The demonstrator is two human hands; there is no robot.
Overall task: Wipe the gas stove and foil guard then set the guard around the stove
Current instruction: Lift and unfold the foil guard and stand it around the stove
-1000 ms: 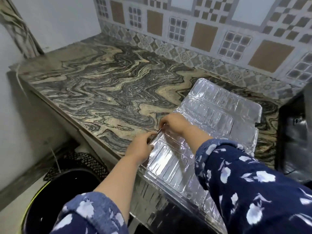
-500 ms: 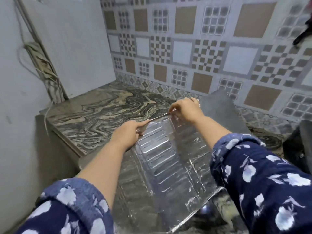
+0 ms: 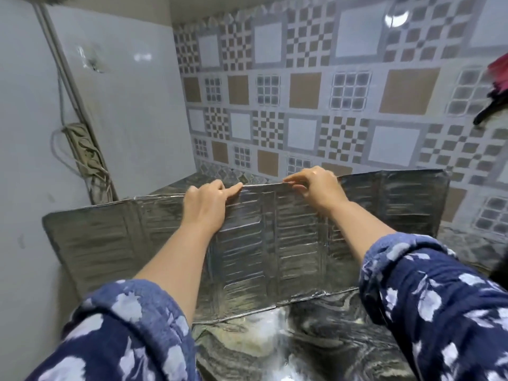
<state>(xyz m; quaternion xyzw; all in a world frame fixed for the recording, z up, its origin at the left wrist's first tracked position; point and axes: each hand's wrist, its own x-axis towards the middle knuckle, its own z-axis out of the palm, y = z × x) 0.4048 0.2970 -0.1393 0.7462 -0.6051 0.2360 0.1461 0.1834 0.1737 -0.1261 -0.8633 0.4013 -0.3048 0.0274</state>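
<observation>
The silver foil guard [image 3: 275, 243] stands upright and unfolded across the marbled counter [image 3: 316, 334], its embossed panels facing me. My left hand [image 3: 209, 207] grips its top edge left of centre. My right hand [image 3: 316, 185] pinches the same edge right of centre. The guard's left panel [image 3: 90, 237] reaches past the counter toward the white wall, and its right panel [image 3: 398, 204] leans near the tiled wall. A dark shape at the far right edge [image 3: 499, 270] may be the gas stove; it is mostly out of view.
A patterned tile wall [image 3: 302, 105] rises behind the counter. A white wall [image 3: 115, 119] with hanging cables [image 3: 85, 158] stands at the left. A pink and black object [image 3: 494, 89] hangs at the upper right.
The guard lay folded flat on the counter, was lifted by its edge, and now stands upright and spread wide. Both hands rose with it and moved apart along the top edge.
</observation>
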